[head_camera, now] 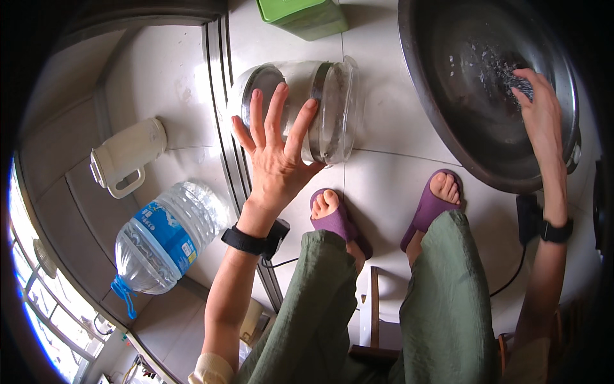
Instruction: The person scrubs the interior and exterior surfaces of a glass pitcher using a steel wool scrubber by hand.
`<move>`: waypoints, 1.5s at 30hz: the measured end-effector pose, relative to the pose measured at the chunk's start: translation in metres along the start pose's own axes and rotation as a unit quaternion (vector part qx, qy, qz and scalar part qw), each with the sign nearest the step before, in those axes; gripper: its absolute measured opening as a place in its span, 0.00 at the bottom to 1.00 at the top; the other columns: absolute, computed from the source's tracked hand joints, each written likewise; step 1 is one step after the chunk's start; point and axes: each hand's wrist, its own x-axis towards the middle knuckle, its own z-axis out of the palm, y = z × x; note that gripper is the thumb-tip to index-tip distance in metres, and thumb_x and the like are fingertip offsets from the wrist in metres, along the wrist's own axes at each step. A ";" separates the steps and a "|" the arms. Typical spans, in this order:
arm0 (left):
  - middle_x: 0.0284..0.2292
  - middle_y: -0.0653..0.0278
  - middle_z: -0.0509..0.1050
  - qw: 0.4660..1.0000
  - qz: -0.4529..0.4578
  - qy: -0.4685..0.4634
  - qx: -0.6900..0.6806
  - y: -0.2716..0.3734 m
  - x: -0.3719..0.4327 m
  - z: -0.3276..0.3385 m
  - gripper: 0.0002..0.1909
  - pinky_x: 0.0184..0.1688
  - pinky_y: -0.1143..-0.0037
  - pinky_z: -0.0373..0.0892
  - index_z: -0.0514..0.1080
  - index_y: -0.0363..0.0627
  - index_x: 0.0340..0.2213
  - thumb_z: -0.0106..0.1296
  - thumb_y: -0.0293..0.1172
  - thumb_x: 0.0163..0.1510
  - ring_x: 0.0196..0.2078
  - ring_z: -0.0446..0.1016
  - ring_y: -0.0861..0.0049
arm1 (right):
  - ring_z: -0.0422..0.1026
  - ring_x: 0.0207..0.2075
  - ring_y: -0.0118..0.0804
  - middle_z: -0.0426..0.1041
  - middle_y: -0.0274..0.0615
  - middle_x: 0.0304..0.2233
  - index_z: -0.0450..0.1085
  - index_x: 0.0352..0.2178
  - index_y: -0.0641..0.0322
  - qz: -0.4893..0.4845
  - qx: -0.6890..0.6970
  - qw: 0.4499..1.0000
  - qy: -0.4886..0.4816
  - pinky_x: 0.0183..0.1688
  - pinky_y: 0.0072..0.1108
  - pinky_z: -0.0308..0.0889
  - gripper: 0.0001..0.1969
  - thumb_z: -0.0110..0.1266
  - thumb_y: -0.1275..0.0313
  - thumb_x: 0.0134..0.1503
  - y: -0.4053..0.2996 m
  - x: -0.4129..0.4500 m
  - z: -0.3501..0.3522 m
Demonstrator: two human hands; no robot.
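Note:
My left hand is spread over a clear container with a round metal-rimmed end and a dark band, standing or lying on the tiled floor; its fingertips rest on or just above it. At the right, my right hand reaches into a large dark metal basin, fingers curled round a handful of small dark-and-white pieces that look like seeds. More such pieces lie scattered on the basin's bottom beside the fingers. The container's contents are hard to make out.
A green plastic box stands at the top. Left of a metal door track are a cream jug and a large clear water bottle. My feet in purple slippers are between container and basin; a wooden stool is below.

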 end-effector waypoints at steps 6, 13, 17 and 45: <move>0.63 0.55 0.50 0.999 0.016 0.028 -0.003 0.006 0.006 0.005 0.59 0.64 0.49 0.32 0.57 0.60 0.59 0.76 0.42 0.23 0.68 0.41 0.51 | 0.74 0.46 0.40 0.74 0.40 0.46 0.71 0.46 0.51 0.009 0.022 0.997 0.069 0.48 0.25 0.68 0.15 0.58 0.71 0.55 0.004 -0.012 -0.025; 0.65 0.59 0.48 1.000 -0.005 -0.002 -0.017 -0.011 -0.006 -0.004 0.60 0.59 0.38 0.37 0.56 0.70 0.60 0.74 0.39 0.23 0.68 0.40 0.50 | 0.73 0.40 0.37 0.73 0.38 0.37 0.74 0.36 0.61 -0.181 0.339 0.920 0.076 0.44 0.24 0.68 0.17 0.62 0.85 0.41 -0.162 -0.060 -0.048; 0.64 0.60 0.49 0.999 0.000 0.009 -0.037 0.001 0.006 0.003 0.59 0.59 0.38 0.37 0.57 0.69 0.60 0.74 0.39 0.23 0.68 0.40 0.51 | 0.72 0.39 0.41 0.69 0.41 0.36 0.72 0.36 0.60 -0.182 0.371 0.909 -0.053 0.36 0.28 0.71 0.20 0.64 0.82 0.38 -0.199 -0.079 0.023; 0.63 0.62 0.52 0.996 0.037 0.060 -0.059 -0.018 0.012 0.006 0.58 0.65 0.51 0.32 0.61 0.67 0.57 0.75 0.35 0.20 0.68 0.43 0.55 | 0.69 0.45 0.44 0.70 0.48 0.40 0.67 0.42 0.65 -0.272 0.297 0.914 -0.049 0.45 0.28 0.70 0.16 0.51 0.81 0.48 -0.220 -0.051 0.116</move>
